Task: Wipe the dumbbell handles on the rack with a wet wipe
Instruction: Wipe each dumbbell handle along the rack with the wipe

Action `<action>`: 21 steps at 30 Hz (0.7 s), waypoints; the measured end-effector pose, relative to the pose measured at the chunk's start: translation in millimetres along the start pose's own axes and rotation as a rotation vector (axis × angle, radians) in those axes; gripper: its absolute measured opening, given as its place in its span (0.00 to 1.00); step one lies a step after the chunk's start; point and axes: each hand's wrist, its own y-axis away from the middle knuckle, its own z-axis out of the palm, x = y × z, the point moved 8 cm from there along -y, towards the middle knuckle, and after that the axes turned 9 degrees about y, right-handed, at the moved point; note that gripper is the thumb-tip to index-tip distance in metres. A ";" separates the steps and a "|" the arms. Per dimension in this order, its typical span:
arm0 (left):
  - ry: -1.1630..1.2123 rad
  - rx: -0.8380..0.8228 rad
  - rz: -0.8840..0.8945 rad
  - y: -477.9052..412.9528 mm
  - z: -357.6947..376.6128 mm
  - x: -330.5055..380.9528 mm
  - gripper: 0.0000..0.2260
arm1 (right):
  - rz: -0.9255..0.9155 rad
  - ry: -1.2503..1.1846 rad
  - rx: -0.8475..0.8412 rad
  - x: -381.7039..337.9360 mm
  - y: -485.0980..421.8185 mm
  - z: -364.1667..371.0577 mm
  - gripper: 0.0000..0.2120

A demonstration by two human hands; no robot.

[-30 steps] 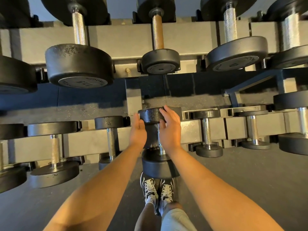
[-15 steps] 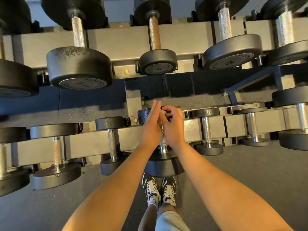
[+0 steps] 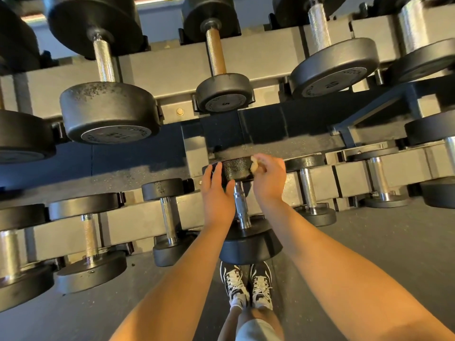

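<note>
A black dumbbell with a chrome handle [image 3: 240,205] lies on the lower shelf of the rack [image 3: 317,173], straight ahead of me. My left hand [image 3: 218,193] rests with straight fingers against the left side of its far head [image 3: 236,169]. My right hand [image 3: 269,177] is at the right side of that head and pinches a small crumpled pale wet wipe [image 3: 254,164] against it. The handle between my two hands is bare and in full view.
More dumbbells lie on both shelves: a small one [image 3: 170,217] left of mine, another [image 3: 310,190] to the right, larger ones [image 3: 108,112] on the upper shelf overhead. My shoes [image 3: 246,284] stand on the grey floor below the near head.
My hands have parted from the handle and moved out to either side of the far head. The wipe, earlier bunched between my hands, is now at the head's right edge.
</note>
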 end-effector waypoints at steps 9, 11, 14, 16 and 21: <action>-0.080 -0.001 0.024 2.8 7.9 7.8 0.26 | -0.165 -0.041 -0.110 -29.0 26.2 19.0 0.15; -0.103 0.005 0.038 0.9 8.5 11.0 0.27 | -0.284 0.029 -0.175 -34.4 31.5 30.9 0.16; -0.065 0.002 0.037 -0.7 6.4 7.4 0.24 | -0.273 0.053 -0.187 -24.9 22.5 23.8 0.18; -0.098 -0.033 0.057 0.6 7.2 2.0 0.25 | -0.177 0.006 -0.110 -14.7 12.9 10.0 0.18; -0.154 -0.083 0.091 8.0 13.0 -2.3 0.29 | 0.292 -0.205 0.036 34.5 -9.8 3.2 0.22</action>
